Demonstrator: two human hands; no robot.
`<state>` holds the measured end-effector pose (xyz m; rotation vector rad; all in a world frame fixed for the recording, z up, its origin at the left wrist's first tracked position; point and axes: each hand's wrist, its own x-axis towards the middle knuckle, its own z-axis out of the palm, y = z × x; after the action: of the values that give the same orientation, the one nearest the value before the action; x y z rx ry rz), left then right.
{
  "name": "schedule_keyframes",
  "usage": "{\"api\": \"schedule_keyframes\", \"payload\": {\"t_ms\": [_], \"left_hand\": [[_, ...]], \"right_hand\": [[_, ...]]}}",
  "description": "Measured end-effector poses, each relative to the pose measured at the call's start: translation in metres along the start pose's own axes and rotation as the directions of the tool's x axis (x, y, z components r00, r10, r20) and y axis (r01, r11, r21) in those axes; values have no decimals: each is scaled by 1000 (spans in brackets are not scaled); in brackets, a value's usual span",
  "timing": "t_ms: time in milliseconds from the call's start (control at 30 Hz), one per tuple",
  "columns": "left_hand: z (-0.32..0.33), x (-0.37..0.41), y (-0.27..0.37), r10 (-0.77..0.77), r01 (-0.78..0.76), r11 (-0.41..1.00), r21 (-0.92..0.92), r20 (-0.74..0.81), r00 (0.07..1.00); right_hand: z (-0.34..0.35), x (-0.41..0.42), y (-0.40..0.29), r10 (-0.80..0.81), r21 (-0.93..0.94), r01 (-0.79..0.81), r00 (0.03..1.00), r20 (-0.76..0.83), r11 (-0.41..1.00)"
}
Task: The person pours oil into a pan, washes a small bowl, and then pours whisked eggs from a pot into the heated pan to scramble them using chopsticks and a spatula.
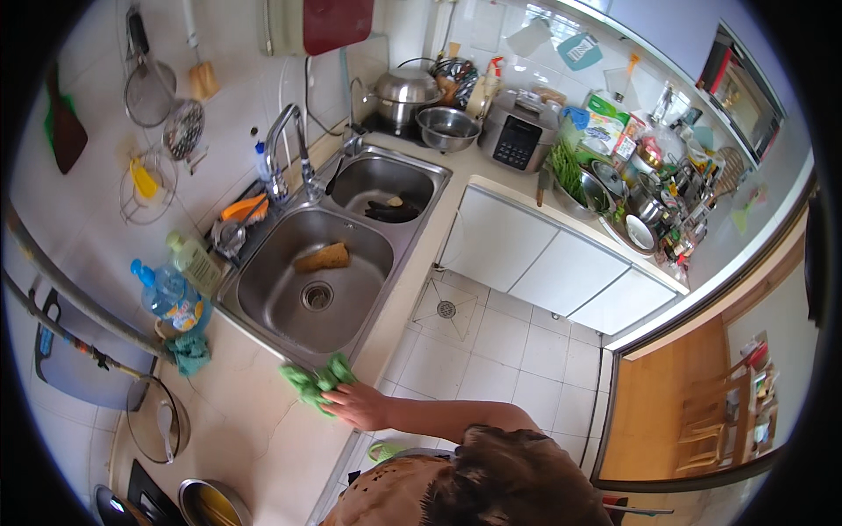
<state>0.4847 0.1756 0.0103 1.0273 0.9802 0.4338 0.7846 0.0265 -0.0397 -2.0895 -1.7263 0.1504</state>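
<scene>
My right hand presses down on a crumpled green cloth. The cloth lies on the pale countertop, against the near edge of the steel double sink. My left hand is out of view. A brown sponge-like piece rests in the larger basin, above the drain. Dark elongated items sit in the smaller basin. The chrome faucet rises behind the sink.
Left of the sink stand a blue-capped soap bottle, a pale green bottle and a teal cloth. A glass lid and a pot of yellowish liquid are lower left. A knife lies near the far counter's edge.
</scene>
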Motion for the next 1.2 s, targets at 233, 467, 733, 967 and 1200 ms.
{"api": "schedule_keyframes", "payload": {"t_ms": [233, 467, 733, 967, 1200], "left_hand": [[28, 3, 5, 51, -65, 992, 110, 119, 992], [19, -9, 5, 64, -75, 984, 159, 75, 995], [5, -19, -10, 66, -67, 981, 181, 12, 998], [35, -9, -32, 96, -128, 977, 172, 181, 979], [105, -7, -44, 96, -171, 956, 237, 297, 950]], "right_hand": [[-34, -42, 37, 275, 366, -200, 947, -164, 909], [-74, -21, 90, 341, 79, -346, 813, -473, 935], [-40, -33, 102, 229, -253, -351, 883, -409, 901], [-23, -32, 124, 139, -525, -280, 946, -292, 803], [-17, -30, 139, 65, -516, -229, 947, -315, 825]]}}
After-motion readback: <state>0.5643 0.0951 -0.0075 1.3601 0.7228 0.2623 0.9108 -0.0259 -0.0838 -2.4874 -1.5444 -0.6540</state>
